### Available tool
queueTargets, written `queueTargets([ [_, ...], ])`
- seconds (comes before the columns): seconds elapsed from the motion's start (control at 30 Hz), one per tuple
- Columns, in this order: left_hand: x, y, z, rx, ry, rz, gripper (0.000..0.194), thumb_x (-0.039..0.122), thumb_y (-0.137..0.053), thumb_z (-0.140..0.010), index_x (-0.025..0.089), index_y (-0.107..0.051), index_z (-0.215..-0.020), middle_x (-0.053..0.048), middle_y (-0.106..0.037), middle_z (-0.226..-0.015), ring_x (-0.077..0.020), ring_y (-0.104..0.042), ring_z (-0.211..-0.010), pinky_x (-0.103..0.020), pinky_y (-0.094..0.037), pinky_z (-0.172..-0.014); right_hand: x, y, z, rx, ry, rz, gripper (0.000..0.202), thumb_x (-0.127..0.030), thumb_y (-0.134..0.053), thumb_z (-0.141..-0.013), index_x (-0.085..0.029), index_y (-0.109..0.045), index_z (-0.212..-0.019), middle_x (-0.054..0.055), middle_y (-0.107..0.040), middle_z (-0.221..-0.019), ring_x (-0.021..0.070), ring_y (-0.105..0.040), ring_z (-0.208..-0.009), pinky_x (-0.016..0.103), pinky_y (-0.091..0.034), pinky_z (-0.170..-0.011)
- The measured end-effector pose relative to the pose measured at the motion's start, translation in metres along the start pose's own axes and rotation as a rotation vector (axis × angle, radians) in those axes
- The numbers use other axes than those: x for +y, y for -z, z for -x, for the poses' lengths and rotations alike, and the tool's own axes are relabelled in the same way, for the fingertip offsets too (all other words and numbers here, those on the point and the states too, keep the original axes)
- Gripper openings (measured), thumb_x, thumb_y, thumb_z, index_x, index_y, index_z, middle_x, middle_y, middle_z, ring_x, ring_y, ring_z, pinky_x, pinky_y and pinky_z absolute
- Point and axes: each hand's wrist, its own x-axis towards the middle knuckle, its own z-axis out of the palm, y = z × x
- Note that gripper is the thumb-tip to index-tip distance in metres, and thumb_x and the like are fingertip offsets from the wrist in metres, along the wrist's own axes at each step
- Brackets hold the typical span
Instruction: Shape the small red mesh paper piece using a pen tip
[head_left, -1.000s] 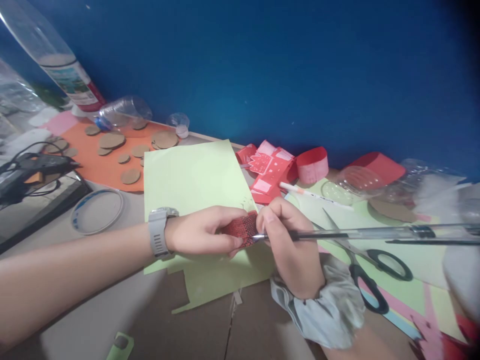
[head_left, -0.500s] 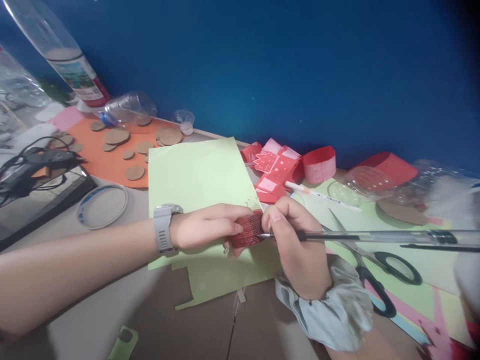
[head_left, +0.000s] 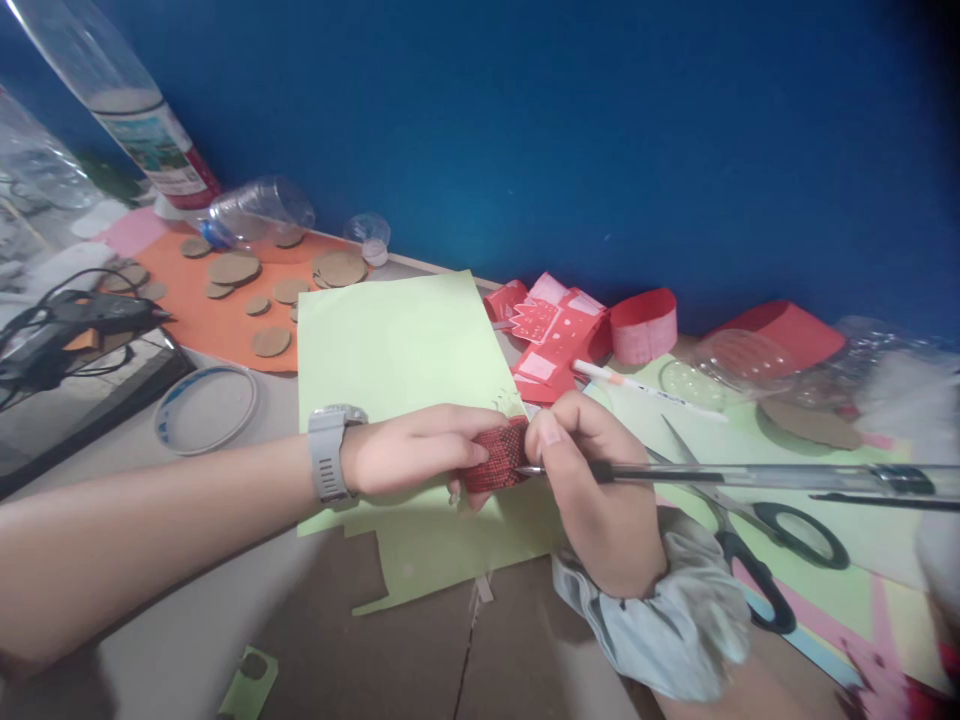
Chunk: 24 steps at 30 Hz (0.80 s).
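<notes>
My left hand (head_left: 420, 450), with a grey watch (head_left: 330, 455) at the wrist, is closed around a small red paper piece (head_left: 499, 458) covered in a dark crosshatched pattern. My right hand (head_left: 600, 490), wearing a pale blue scrunchie (head_left: 667, 610), pinches a clear-barrelled pen (head_left: 750, 477) low on its shaft. The pen's tip meets the right side of the red piece. Beneath both hands lies a light green paper sheet (head_left: 397, 350) with a cut-out lower edge. Fingers hide part of the red piece.
Black-handled scissors (head_left: 727, 515) lie open at the right. Behind them are a white marker (head_left: 649, 390), a red paper ring (head_left: 643, 328) and patterned red strips (head_left: 555, 340). Cardboard discs (head_left: 234, 268) rest on orange paper at the left, near a tape roll (head_left: 206, 410) and tall bottle (head_left: 150, 140).
The view has shifted very slightly. Both hands keep their hold, and the pen tip stays at the red paper piece with hardly any visible movement.
</notes>
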Motion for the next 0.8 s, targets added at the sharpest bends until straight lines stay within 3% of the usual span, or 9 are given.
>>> queueTargets([
  [0.37, -0.0014, 0.0004, 0.0009, -0.001, 0.005, 0.022, 0.013, 0.018, -0.041, -0.089, 0.013, -0.052, -0.086, -0.007, -0.062, -0.074, -0.0181, -0.059, -0.068, -0.031, -0.048, -0.066, 0.0016, -0.0029, 0.0055, -0.046, -0.034, -0.012, 0.033, -0.032, -0.053, -0.093, -0.021, -0.039, -0.065, -0.006, -0.034, -0.055, 0.0096, -0.033, -0.05, 0.024, -0.028, -0.046],
  [0.8, -0.0001, -0.0005, 0.0008, 0.008, -0.001, -0.005, 0.013, 0.021, -0.041, -0.09, 0.015, -0.051, -0.085, -0.006, -0.062, -0.071, -0.0176, -0.059, -0.067, -0.03, -0.049, -0.066, 0.0, -0.0027, 0.005, -0.029, 0.05, 0.046, 0.032, -0.025, -0.051, -0.093, -0.02, -0.038, -0.064, -0.006, -0.033, -0.055, 0.0077, -0.031, -0.049, 0.022, -0.026, -0.044],
])
